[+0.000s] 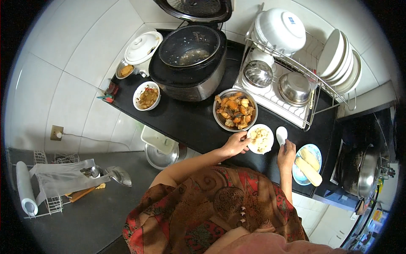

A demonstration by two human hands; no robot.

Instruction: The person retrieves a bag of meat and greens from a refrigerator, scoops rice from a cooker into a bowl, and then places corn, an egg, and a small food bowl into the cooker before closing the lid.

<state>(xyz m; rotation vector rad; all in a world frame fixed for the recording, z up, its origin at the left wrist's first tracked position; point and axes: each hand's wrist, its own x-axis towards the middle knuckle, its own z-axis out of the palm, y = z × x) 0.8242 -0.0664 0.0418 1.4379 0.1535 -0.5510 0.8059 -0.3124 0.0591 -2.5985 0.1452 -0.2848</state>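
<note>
My left hand [236, 144] grips the rim of a small white bowl [260, 139] that holds pale, lumpy food, perhaps rice. In my right hand [286, 155] is a white soup spoon [281, 135], held by its handle with the bowl end pointing away from me. Just beyond the small bowl sits a steel bowl [236, 109] of browned meat and orange chunks. To the right of my right hand, two peeled corn cobs [308, 167] lie on a blue-patterned plate [299, 178], one cob reaching past its rim.
A rice cooker [187, 76] stands with its lid up. Left of it are a white bowl of cooked food [147, 96] and a lidded white pot [143, 47]. A wire dish rack [282, 109] carries bowls and plates. At far right is a wok [361, 168] on the stove.
</note>
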